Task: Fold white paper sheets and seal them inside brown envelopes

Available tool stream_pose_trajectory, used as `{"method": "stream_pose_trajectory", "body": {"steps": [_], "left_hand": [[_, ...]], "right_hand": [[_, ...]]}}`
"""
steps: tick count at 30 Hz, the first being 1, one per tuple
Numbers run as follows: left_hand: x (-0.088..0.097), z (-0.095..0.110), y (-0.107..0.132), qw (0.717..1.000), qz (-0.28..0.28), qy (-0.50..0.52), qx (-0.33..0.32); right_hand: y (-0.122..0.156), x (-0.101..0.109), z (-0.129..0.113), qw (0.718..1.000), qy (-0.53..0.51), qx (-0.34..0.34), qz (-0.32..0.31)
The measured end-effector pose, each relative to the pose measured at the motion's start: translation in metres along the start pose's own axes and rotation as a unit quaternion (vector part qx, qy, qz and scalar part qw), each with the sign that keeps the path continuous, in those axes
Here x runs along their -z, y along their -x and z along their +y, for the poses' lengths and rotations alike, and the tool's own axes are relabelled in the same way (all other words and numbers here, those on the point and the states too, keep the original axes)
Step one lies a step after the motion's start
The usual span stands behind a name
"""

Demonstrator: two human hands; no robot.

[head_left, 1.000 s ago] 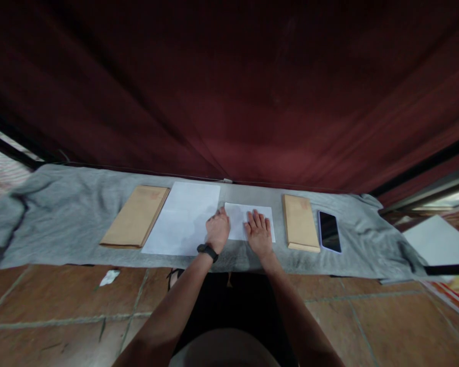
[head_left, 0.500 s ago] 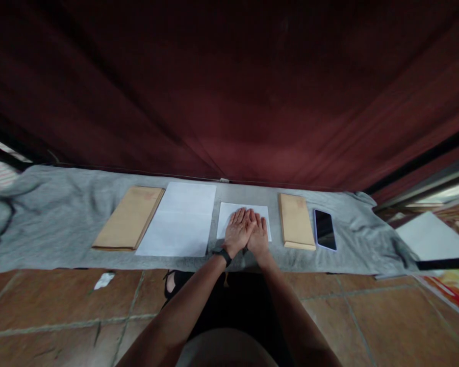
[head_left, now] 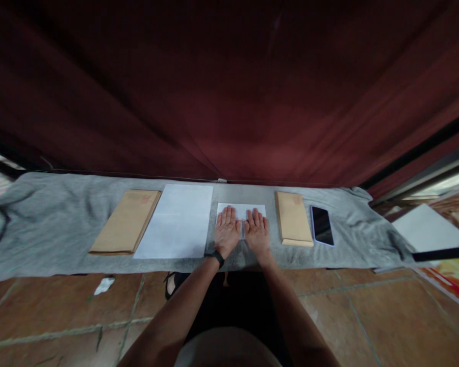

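A small white folded sheet of paper [head_left: 240, 209] lies on a grey cloth [head_left: 53, 224] spread over the floor. My left hand [head_left: 227, 230], with a black band on the wrist, lies flat on the sheet's left half, fingers stretched out. Beside it my right hand [head_left: 256, 232] presses flat on the right half, fingers together and extended. Neither hand holds anything. To the left lies a larger white sheet [head_left: 178, 220].
A brown envelope [head_left: 127, 221] lies left of the large sheet and a smaller brown envelope [head_left: 292, 225] lies right of my hands. A dark phone [head_left: 321, 226] rests beside that. A dark red curtain [head_left: 229, 92] hangs behind. Brown floor tiles [head_left: 367, 316] lie in front.
My left hand went from a loose fist at the sheet's left edge to lying flat on it. Both hands met at the middle, then slid slightly apart.
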State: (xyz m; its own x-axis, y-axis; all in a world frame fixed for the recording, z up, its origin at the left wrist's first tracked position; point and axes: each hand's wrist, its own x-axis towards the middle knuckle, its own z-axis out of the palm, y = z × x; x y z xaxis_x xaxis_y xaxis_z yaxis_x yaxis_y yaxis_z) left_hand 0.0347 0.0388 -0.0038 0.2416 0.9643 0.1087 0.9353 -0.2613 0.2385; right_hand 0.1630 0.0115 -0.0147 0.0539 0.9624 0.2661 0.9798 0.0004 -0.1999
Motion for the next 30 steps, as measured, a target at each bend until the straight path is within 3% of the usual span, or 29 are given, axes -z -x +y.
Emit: {"method": "stream_pose_trajectory", "body": {"steps": [12,15,20,24,30], "left_hand": [[0.0,0.0,0.002,1.0,-0.001,-0.009,0.015],[0.0,0.0,0.002,1.0,0.002,-0.01,0.011],[0.0,-0.002,0.002,1.0,-0.003,-0.014,0.009],[0.0,-0.003,0.002,1.0,-0.018,-0.023,0.001],[0.001,-0.001,0.001,1.0,-0.007,-0.01,0.01]], "right_hand": [[0.013,0.007,0.034,0.998,0.024,-0.054,0.036],[0.01,0.01,0.027,0.997,0.019,-0.072,0.034],[-0.011,0.005,-0.005,0.995,-0.067,0.066,-0.017],[-0.025,-0.003,-0.024,0.992,-0.096,0.07,-0.048],[-0.026,-0.007,-0.013,0.995,-0.054,0.072,-0.043]]}}
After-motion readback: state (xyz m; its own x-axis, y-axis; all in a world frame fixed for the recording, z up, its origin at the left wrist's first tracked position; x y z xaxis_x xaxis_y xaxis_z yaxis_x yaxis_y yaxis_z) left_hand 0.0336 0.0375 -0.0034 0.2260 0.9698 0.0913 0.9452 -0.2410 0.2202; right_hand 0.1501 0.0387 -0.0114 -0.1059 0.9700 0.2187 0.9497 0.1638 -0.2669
